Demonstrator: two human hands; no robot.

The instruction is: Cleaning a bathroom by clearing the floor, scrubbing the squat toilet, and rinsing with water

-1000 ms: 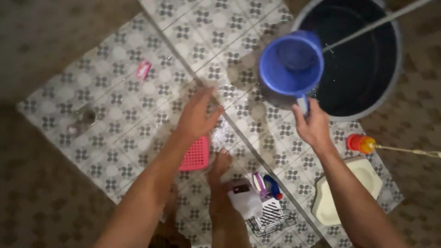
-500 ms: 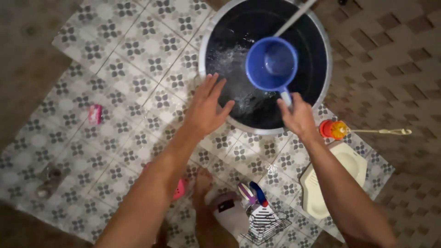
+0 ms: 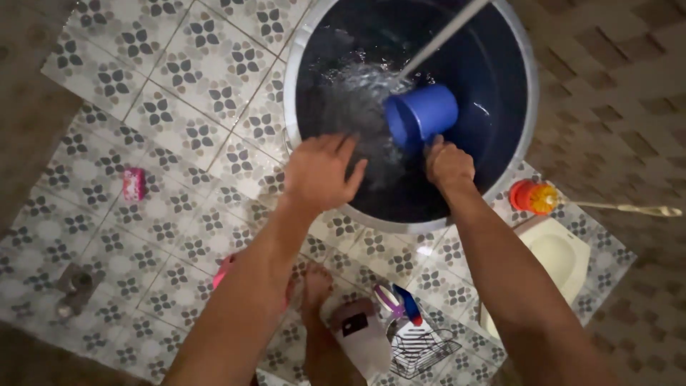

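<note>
My right hand (image 3: 448,164) grips the handle of a blue plastic dipper (image 3: 421,114), tipped on its side inside a large dark bucket (image 3: 525,136) of rippling water. My left hand (image 3: 319,171) hovers with fingers spread over the bucket's near left rim, holding nothing. A thin stream or pipe (image 3: 443,36) slants into the water from the upper right.
Patterned floor tiles (image 3: 179,78) surround the bucket. A pink bar (image 3: 133,184) lies at the left, a floor drain (image 3: 75,284) at lower left. My bare foot (image 3: 318,300), a wire rack with bottles (image 3: 414,336), a pale squat toilet (image 3: 557,257) and a red-orange brush (image 3: 536,198) are nearby.
The dipper went from held upright above the bucket to tipped sideways down in the water. Both hands moved closer over the bucket, and the view shifted toward it.
</note>
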